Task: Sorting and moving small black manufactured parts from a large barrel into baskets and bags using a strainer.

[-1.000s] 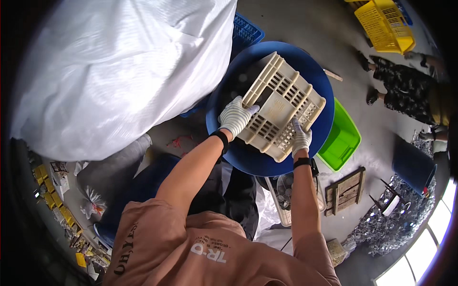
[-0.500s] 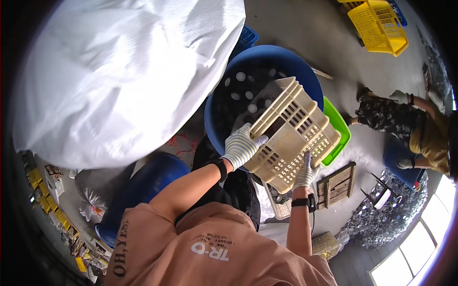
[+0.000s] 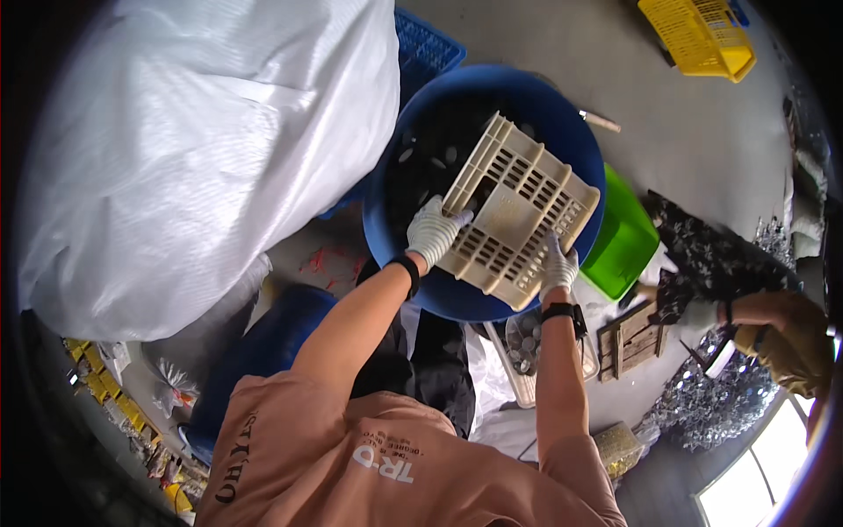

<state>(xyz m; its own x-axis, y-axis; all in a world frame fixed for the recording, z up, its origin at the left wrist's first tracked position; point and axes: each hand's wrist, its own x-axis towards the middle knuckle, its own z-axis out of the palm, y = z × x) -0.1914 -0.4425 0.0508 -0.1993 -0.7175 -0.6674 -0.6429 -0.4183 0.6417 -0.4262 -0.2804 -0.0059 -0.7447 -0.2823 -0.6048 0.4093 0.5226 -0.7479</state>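
Firmly gripped at both ends by left hand (image 3: 435,230) and right hand (image 3: 557,269): beige crate (image 3: 516,211) upended mid-frame, mouth down over blue tub (image 3: 386,220).

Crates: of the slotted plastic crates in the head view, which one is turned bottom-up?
The beige crate, held by both gloved hands over the big blue tub. The yellow crate sits open side up on the floor, and the blue one lies mostly hidden.

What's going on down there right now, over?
Left hand and right hand grip beige slotted crate, tipped over blue tub. Nothing blocking.
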